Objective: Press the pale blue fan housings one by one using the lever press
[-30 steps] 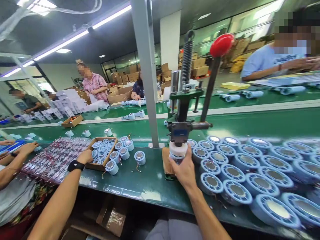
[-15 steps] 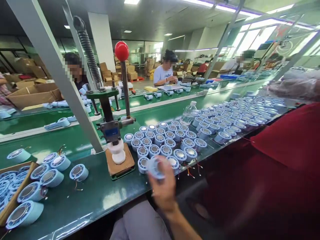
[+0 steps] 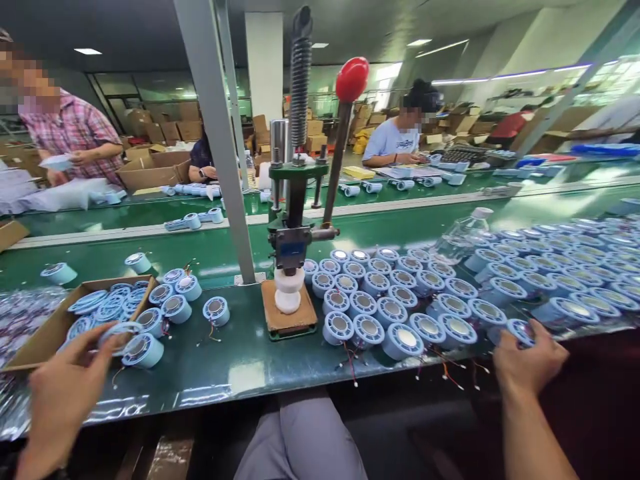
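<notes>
My left hand (image 3: 75, 383) pinches a thin light-blue plastic ring (image 3: 120, 329) between thumb and fingers, beside an open cardboard box (image 3: 30, 353) filled with similar rings (image 3: 113, 303). At the right, my right hand (image 3: 530, 360) has its fingers closed around a light-blue round housing (image 3: 519, 330) with a silver disc face, at the front edge of the rows. Between the hands stands a hand press (image 3: 291, 247) with a red-knobbed lever (image 3: 353, 80). Its white plunger rests over a white block (image 3: 287, 301) on a brown base plate (image 3: 273, 327).
Many round housings (image 3: 393, 310) stand in rows right of the press, with wires over the bench edge. Several more (image 3: 175, 308) sit by the box. A clear bottle (image 3: 465, 233) leans behind the rows. A grey post (image 3: 220, 133) rises by the press. Co-workers sit across the green conveyor (image 3: 350, 223).
The view has swung left. My right hand has moved from the housings near the press to the far right of the front row. My left hand has come into view with a ring.
</notes>
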Demonstrator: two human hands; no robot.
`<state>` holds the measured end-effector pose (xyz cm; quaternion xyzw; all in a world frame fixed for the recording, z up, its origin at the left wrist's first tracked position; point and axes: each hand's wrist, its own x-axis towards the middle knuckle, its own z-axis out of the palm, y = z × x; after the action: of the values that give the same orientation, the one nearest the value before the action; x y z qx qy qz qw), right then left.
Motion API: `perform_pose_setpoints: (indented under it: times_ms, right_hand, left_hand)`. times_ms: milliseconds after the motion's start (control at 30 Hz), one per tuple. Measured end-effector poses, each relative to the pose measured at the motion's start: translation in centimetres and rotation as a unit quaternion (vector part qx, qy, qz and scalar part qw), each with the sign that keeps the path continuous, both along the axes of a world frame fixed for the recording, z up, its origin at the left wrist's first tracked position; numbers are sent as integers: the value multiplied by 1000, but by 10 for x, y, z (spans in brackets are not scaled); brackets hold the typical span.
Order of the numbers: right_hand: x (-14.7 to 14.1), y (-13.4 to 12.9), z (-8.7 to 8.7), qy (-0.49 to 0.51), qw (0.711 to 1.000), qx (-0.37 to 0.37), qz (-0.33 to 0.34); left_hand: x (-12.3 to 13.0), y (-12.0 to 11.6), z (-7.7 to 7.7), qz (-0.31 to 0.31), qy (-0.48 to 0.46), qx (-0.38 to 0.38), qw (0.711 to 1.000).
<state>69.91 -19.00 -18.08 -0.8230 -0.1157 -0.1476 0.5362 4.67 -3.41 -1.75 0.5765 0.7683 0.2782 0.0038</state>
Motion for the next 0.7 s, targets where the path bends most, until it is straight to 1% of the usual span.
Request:
perform_pose_setpoints:
  times_ms: [67, 133, 167, 233, 300, 367, 467, 533, 633, 700]
  right_hand:
    - [-1, -1, -2, -10, 1000, -3, 2]
    - [0, -3, -6, -21, 1000, -9, 5]
    - [0, -3, -8, -27, 1000, -12, 8]
    - [-3, -5, -12, -41, 999, -20, 24]
    - [-8, -6, -16, -56, 997, -27, 52]
    - [-15, -6, -19, -68, 993, -33, 88]
    - [-26, -4, -23, -71, 987, -38, 138]
    - [-29, -4, -25, -63, 984, -42, 163]
    - [-25, -5, -27, -45, 978, -57, 196]
    - [-22, -7, -25, -37, 974, -68, 214]
  left_hand:
    - [17, -9, -27, -34, -68, -21, 997]
    - [32, -16, -54, -92, -96, -52, 990]
    - [37, -17, -67, -116, -84, -57, 988]
    - [43, -15, -89, -158, -33, -44, 986]
    - [45, -7, -104, -183, 17, -23, 983]
    - [45, 3, -114, -199, 53, -20, 978]
    - [43, 13, -119, -213, 85, -28, 973]
    - [43, 15, -121, -219, 88, -28, 971]
    - [43, 15, -124, -229, 81, -10, 970]
    - [43, 15, -126, -235, 75, 2, 969]
